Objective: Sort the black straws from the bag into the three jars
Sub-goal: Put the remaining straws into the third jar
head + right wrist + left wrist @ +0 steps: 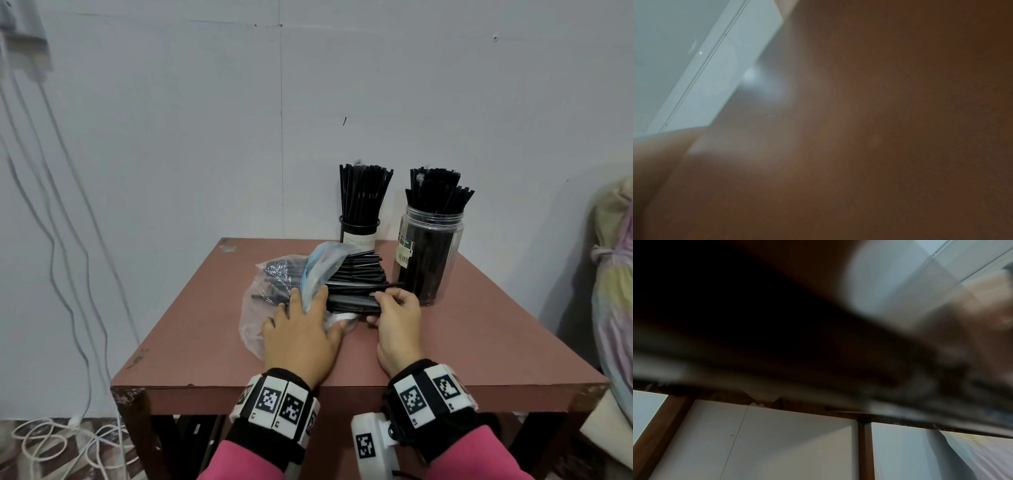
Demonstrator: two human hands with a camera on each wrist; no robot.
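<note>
A clear plastic bag [270, 291] lies on the brown table [462, 342] with a bundle of black straws [359, 277] sticking out of its right end. My left hand [301, 329] lies flat on the bag with its fingers spread. Just to the right, my right hand [394, 315] curls round the near straws of the bundle. A clear plastic jar [430, 253] full of black straws stands right behind that hand. A second, smaller jar [359, 229] with upright straws is at the back. Both wrist views are blurred and show only skin and wall.
The table stands against a pale wall [205, 120]. White cables [58, 274] hang at the left and coil on the floor. A pale cloth bundle [613, 274] sits just off the table's right side.
</note>
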